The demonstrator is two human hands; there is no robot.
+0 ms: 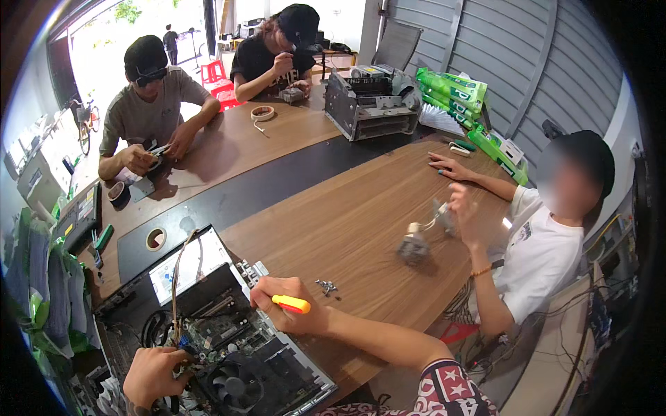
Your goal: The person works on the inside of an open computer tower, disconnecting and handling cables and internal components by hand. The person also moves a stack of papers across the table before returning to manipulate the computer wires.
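An opened desktop computer case (302, 371) lies in front of me, its circuit board, cables and black fan (237, 385) exposed. My right hand (288, 308) is closed round a screwdriver with a yellow and red handle (291, 304), over the case's right edge; its tip is hidden by my fingers. Inside the left part of the case, my left hand (154, 374) has its fingers curled by the cables (177, 291) and a blue connector (183, 342). What those fingers grip, if anything, is hidden. Several small screws (327, 288) lie on the table right of the case.
Across the wooden table (305, 236), three people handle parts. A stripped metal machine chassis (371, 104) stands at the far side beside green packages (451, 93). Tape rolls (156, 240), green-handled pliers (103, 239) and a laptop (78, 216) lie left. Blurred grey parts (413, 248) sit right.
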